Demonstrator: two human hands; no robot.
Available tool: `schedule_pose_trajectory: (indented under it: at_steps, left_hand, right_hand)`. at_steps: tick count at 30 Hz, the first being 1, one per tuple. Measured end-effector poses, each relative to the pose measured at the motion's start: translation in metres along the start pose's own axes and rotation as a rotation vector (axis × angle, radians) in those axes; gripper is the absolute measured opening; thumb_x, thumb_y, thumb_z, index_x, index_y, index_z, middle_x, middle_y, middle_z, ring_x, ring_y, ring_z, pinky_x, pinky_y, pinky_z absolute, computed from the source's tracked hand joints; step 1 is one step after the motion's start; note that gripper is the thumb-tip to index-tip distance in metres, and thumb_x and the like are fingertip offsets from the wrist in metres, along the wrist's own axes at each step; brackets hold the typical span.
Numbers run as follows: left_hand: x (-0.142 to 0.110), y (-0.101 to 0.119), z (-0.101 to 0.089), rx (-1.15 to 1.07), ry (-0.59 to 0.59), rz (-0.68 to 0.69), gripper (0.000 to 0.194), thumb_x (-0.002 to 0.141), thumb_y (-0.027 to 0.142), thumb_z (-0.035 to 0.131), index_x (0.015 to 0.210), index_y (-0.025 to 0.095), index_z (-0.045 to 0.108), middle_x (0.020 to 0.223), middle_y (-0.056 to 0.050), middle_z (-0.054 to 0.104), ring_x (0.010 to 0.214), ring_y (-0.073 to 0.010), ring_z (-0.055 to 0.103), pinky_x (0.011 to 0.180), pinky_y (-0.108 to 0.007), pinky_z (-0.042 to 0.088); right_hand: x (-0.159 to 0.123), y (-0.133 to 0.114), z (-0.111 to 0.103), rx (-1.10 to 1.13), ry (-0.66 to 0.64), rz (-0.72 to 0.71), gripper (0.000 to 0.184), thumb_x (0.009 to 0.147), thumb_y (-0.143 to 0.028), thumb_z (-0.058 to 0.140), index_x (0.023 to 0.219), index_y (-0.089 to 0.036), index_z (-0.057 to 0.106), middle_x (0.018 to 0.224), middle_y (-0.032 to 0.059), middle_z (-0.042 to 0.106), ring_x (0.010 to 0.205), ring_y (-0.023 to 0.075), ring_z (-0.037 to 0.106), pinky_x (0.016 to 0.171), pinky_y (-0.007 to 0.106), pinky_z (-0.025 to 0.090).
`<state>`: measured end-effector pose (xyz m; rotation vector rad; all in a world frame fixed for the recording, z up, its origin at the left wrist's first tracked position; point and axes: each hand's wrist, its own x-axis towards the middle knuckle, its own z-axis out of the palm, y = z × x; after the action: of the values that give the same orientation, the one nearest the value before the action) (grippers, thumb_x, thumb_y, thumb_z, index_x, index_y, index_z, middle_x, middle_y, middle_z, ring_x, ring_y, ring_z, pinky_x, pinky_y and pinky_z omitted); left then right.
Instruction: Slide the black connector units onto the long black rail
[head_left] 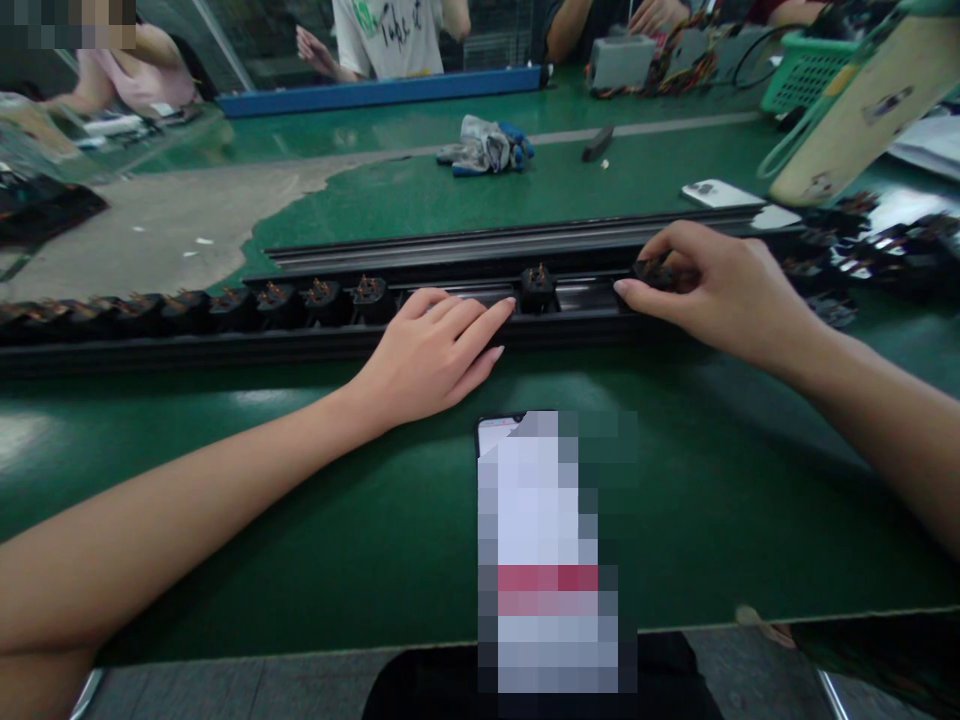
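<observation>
A black metal rail (322, 345) runs across the green belt, carrying a row of black plastic parts with copper pins (277, 305). My left hand (427, 355) lies flat over the rail's near edge, holding nothing. Its fingertips stop just short of a lone black part (537, 289). My right hand (712, 290) pinches another black part (652, 272) at its fingertips on the rail, partly hiding it. More black parts (885, 240) lie heaped beyond that hand.
A phone (536, 520) lies on the green belt (225, 560) below the rail. Beyond stand a white phone (720, 193), a crumpled glove (487, 147), a green basket (806, 70) and a grey box with wires (622, 62). Co-workers sit across the belt.
</observation>
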<state>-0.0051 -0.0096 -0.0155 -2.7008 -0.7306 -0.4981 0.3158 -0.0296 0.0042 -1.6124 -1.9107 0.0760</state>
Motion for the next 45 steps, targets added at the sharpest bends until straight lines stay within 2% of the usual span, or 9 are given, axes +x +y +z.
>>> schedule_pose_trajectory:
  at_steps: [21, 29, 36, 42, 45]
  left_hand:
    - [-0.001, -0.0012, -0.0001, 0.003, 0.016, 0.009, 0.05, 0.11, 0.035, 0.042, 0.151, 0.01, 0.058, 0.12, -0.015, 0.074, 0.11, -0.0284, 0.07, 0.103, -0.047, 0.048]
    - [-0.0014, -0.0012, 0.001, -0.001, 0.016, 0.008, 0.051, 0.11, 0.034, 0.04, 0.151, 0.009, 0.057, 0.121, -0.016, 0.074, 0.111, -0.0293, 0.069, 0.103, -0.048, 0.048]
    - [-0.0007, -0.0007, -0.0009, -0.004, 0.0, 0.0, 0.051, 0.11, 0.034, 0.039, 0.151, 0.01, 0.057, 0.121, -0.016, 0.074, 0.111, -0.0292, 0.069, 0.103, -0.048, 0.047]
    - [-0.0004, -0.0005, -0.0017, -0.029, -0.005, -0.012, 0.051, 0.109, 0.034, 0.04, 0.151, 0.012, 0.058, 0.122, -0.016, 0.074, 0.112, -0.0296, 0.069, 0.104, -0.049, 0.047]
    - [-0.0004, -0.0004, -0.0015, -0.033, -0.008, -0.018, 0.052, 0.109, 0.034, 0.04, 0.151, 0.011, 0.058, 0.122, -0.016, 0.074, 0.112, -0.0298, 0.068, 0.104, -0.049, 0.047]
  right_hand:
    - [0.0003, 0.001, 0.003, -0.007, 0.065, -0.037, 0.027, 0.074, -0.047, 0.064, 0.086, -0.023, 0.06, 0.069, 0.0001, 0.056, 0.064, 0.0156, 0.05, 0.072, 0.034, 0.041]
    - [0.0017, 0.0037, 0.0012, -0.035, 0.07, -0.073, 0.025, 0.074, -0.045, 0.066, 0.085, -0.022, 0.061, 0.069, 0.0, 0.057, 0.063, 0.0157, 0.052, 0.069, 0.034, 0.041]
    - [0.0036, 0.0059, -0.0005, -0.064, 0.06, -0.047, 0.023, 0.073, -0.043, 0.065, 0.082, -0.024, 0.055, 0.072, 0.0013, 0.059, 0.067, 0.0177, 0.055, 0.07, 0.035, 0.043]
    - [0.0032, 0.0062, -0.0019, -0.083, 0.049, -0.039, 0.022, 0.074, -0.042, 0.066, 0.082, -0.023, 0.056, 0.072, 0.0013, 0.061, 0.066, 0.0182, 0.056, 0.071, 0.035, 0.045]
    - [0.003, 0.006, -0.0027, -0.118, 0.045, -0.041, 0.023, 0.075, -0.043, 0.066, 0.084, -0.023, 0.058, 0.072, 0.0019, 0.06, 0.066, 0.0183, 0.055, 0.07, 0.035, 0.042]
